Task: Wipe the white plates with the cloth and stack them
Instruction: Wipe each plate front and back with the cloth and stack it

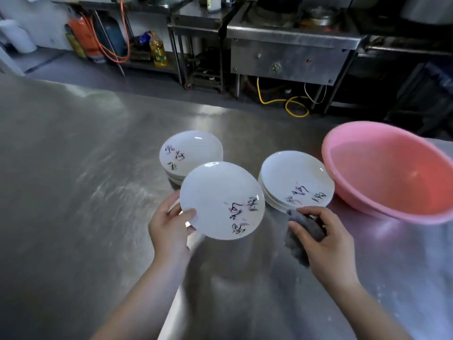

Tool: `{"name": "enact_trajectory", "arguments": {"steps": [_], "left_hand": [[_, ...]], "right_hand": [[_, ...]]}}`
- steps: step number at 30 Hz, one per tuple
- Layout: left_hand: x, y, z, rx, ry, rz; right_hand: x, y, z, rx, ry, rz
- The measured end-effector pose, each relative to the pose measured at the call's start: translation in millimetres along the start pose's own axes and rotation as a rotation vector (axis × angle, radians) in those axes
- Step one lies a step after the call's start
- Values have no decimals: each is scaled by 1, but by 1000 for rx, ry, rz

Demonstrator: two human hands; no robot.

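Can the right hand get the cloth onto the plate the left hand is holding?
Probably yes. The right hand grips the cloth just beside the plate, which the left hand holds tilted face-up above the table; nothing lies between them.

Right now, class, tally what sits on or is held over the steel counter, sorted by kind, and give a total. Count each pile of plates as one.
Piles of plates: 2
Single plate, in the left hand: 1
Cloth, in the right hand: 1
Pink basin: 1
Total: 5
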State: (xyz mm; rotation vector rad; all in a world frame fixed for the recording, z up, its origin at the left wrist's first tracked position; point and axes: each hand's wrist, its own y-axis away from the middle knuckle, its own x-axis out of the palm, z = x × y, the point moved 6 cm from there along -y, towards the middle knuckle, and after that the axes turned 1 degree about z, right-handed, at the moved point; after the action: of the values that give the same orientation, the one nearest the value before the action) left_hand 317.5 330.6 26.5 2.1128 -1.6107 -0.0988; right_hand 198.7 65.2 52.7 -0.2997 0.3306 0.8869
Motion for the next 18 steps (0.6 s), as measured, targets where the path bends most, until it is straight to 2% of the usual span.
{"name": "enact_trajectory", "arguments": {"steps": [6,10,14,18], "left_hand": [[11,101,95,-213,-105,145],[20,142,141,-278,-165,205],[26,156,162,-216,-278,272],[27,158,172,21,-720,390]], "right_hand": [[-70,45,-43,52,97,-24],[-101,73,-70,96,145,-13],[-114,86,-89,103,172,17],[-114,89,-105,151,149,55]]}}
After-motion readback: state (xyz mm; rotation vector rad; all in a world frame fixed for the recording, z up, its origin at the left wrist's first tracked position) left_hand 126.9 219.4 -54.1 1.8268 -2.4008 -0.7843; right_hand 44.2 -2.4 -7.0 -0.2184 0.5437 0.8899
